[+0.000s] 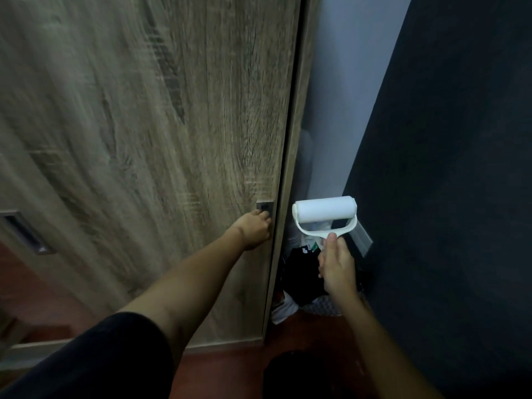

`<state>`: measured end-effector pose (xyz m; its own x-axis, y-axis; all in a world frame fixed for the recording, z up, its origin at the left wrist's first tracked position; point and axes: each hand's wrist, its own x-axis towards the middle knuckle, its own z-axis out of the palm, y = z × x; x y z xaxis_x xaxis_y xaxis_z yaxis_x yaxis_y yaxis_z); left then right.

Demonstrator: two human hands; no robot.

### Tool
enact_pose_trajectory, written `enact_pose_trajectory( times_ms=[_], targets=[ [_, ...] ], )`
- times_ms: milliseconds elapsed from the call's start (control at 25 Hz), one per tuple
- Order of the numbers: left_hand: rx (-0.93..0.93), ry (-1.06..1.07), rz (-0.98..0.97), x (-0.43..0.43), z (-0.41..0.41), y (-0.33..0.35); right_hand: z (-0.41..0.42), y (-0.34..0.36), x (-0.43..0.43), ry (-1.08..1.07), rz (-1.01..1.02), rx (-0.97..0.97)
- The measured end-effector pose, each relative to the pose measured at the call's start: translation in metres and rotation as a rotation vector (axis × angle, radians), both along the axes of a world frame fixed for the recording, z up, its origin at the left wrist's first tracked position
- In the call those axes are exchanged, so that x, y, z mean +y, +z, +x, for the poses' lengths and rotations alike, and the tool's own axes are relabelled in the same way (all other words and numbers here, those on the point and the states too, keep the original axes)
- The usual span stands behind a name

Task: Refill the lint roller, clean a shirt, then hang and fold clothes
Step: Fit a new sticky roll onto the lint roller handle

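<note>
Dim room: wood-grain wardrobe door [144,125] fills left and centre, dark navy wall [446,168] takes the right side, and a pale grey wall [331,82] shows in the narrow gap btwn them.

White plastic lint roller [325,214] w/ a clean white paper roll is held in mid-air in front of that gap. Its roll is horizontal at the top, w/ a forked yoke below running down into the handle. R hand [336,263] grips the handle from below: thumb lies up the front toward the yoke, other fingers wrap round the back, mostly hidden. Roller touches nothing but that hand.

Just left of it, L hand [256,230] is at the door's right edge, fingers curled into a small recessed metal pull [264,208]. Fingertips are inside the recess, so can't see them. Arm is stretched out nearly straight, w/ a black short sleeve [100,355] at bottom left.

Below and behind the roller, on the floor in the gap, lies a heap of clothes [302,272]: mostly black w/ white, green and patterned bits. Can't tell separate items. Grey skirting strip [361,239] runs along the foot of the navy wall, just right of the R hand. Reddish-brown floor [230,367] shows along the bottom.

Second recessed metal pull [26,231] sits at the far left of the wardrobe front, well apart from both hands. Door grain looks smeared, esp. on the left. Dark rounded shape [302,375] at bottom centre is too dim to ID.
</note>
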<state>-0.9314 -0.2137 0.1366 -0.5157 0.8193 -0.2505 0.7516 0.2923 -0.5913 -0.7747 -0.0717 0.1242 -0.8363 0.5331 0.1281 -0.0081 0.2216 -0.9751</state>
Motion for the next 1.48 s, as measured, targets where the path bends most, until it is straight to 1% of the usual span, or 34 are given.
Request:
enact_pose_trajectory(
  times_ms=[160,240,320,400,480,560,640,800,960,1120,1280,1480],
  targets=[
    [0.032,-0.104,-0.073,-0.004,-0.022,0.005,-0.021,0.0,0.0,0.001,0.01,0.0],
    [0.05,-0.186,-0.038,-0.005,-0.024,0.002,-0.032,-0.003,-0.004,0.011,0.019,-0.005],
    [0.026,-0.15,0.012,-0.01,-0.03,0.0,-0.041,-0.002,-0.01,0.03,0.009,0.015],
    [0.088,-0.197,0.081,-0.02,-0.04,-0.011,-0.048,0.0,-0.018,0.051,0.002,0.046],
    [0.112,-0.208,0.096,-0.034,-0.046,-0.017,-0.053,0.0,-0.024,0.051,0.01,0.06],
    [0.085,-0.2,0.099,-0.054,-0.048,-0.016,-0.058,0.0,-0.034,0.057,0.026,0.072],
    [0.066,-0.166,0.08,-0.08,-0.05,-0.012,-0.066,0.0,-0.049,0.084,0.023,0.078],
    [0.094,-0.148,0.048,-0.15,-0.054,-0.01,-0.085,-0.003,-0.096,0.183,-0.04,0.084],
    [0.082,-0.076,0.035,-0.226,-0.06,-0.006,-0.104,-0.014,-0.156,0.156,-0.014,0.097],
    [0.071,0.009,-0.047,-0.308,-0.073,-0.002,-0.113,-0.016,-0.227,0.165,-0.086,0.103],
    [0.069,0.036,-0.105,-0.374,-0.08,-0.001,-0.119,-0.016,-0.277,0.173,-0.119,0.087],
    [0.104,0.114,-0.043,-0.442,-0.079,0.002,-0.12,-0.013,-0.317,0.211,-0.107,0.073]
  ],
)
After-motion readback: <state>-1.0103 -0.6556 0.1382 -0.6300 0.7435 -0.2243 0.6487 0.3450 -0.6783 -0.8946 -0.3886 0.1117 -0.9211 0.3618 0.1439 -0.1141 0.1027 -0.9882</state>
